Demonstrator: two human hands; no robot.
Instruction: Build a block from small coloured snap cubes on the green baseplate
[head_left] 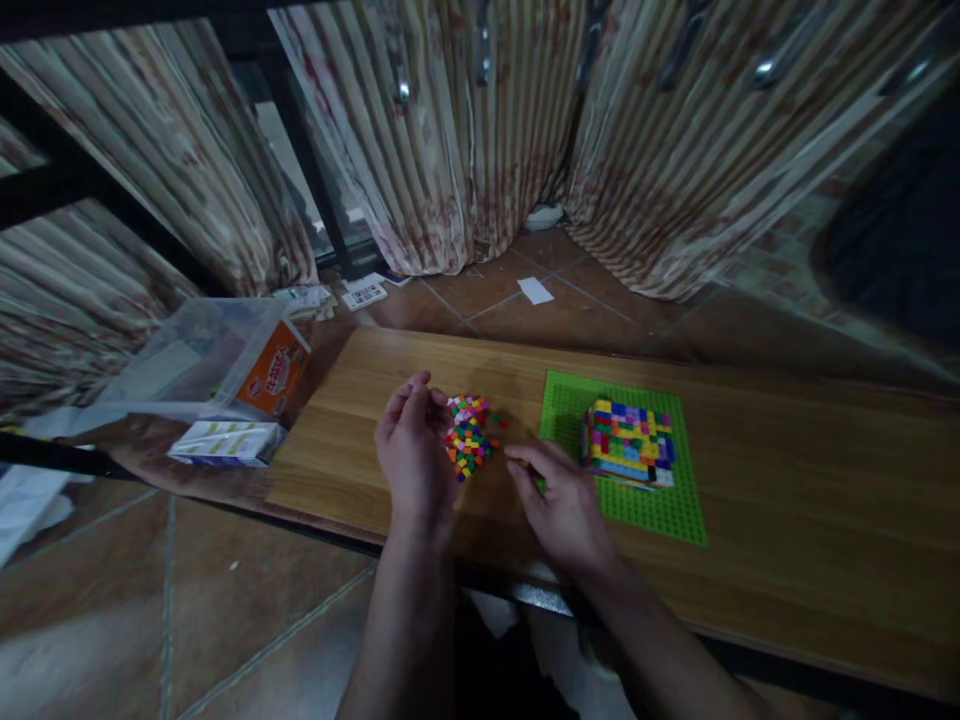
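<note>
A heap of small multicoloured toy bricks (pixel 469 445) lies on the wooden bench top, with a few loose ones at its right side. My left hand (pixel 411 440) is raised at the heap's left edge, its fingers curled inward; what they hold, if anything, is hidden. To the right of the heap, my right hand (pixel 555 490) has thumb and forefinger pinched together low over the wood, on something too small to make out. Beyond it, a block of stacked bricks (pixel 630 440) in many colours stands on a green studded baseplate (pixel 649 512).
The long wooden bench (pixel 810 500) runs left to right. On the floor at left are a clear plastic bin (pixel 195 345) with an orange label and a white box (pixel 225 442). Striped curtains (pixel 450 150) hang behind. A white card (pixel 535 290) lies on the tiles.
</note>
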